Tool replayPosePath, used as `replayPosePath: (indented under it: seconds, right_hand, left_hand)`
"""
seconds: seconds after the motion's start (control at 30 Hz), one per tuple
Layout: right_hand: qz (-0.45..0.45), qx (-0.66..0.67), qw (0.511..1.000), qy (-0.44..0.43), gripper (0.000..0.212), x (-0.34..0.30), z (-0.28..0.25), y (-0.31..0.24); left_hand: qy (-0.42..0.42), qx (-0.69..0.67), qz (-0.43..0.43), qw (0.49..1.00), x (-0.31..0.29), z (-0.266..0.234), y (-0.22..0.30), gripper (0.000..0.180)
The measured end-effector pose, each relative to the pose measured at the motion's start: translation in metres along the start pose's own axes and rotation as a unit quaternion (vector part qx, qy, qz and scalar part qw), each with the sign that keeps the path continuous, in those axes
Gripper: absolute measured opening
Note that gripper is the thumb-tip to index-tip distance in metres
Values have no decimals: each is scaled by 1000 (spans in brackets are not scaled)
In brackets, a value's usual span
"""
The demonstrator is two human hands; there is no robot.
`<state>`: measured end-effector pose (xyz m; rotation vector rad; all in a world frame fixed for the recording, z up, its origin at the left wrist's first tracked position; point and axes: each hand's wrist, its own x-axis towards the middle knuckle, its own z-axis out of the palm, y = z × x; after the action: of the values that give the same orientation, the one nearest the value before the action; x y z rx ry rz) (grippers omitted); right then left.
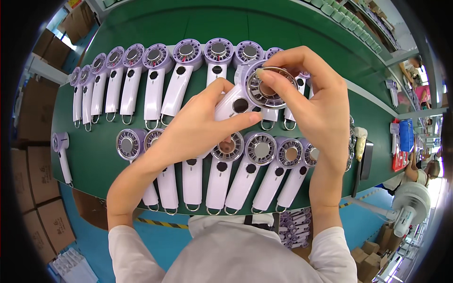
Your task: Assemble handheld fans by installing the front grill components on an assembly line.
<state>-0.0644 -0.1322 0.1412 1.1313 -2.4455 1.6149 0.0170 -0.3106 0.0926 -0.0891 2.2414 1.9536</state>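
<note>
My left hand [200,118] is closed around the white handle of a handheld fan [228,105], tilted with its head up and to the right. At that lilac head, my right hand [314,96] pinches the rim of a round chrome grille [270,89] with thumb and fingers. The grille lies against the head; whether it is seated cannot be seen. Behind my hands runs a row of fans [153,94] with lilac heads and no chrome on them. Nearer to me, another row of fans [219,181] has chrome grilles. Fingers partly hide both rows.
One fan [63,158] lies apart at the green table's [212,23] left end. Right of my right hand are chrome rings [350,144], a yellowish bundle [360,141] and a black tray [364,162]. Beyond stand a blue bin [406,134], red bin [400,161] and large fan [411,205].
</note>
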Motion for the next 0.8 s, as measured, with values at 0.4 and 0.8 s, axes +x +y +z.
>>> replayPosePath:
  seconds: [0.4, 0.8]
  right_hand:
    - [-139, -83, 987, 20, 12, 6, 1, 7]
    - [-17, 93, 995, 2, 33, 4, 6, 7]
  left_hand:
    - [15, 45, -18, 999, -8, 0, 15, 39]
    - [49, 32, 98, 993, -12, 5, 10, 39]
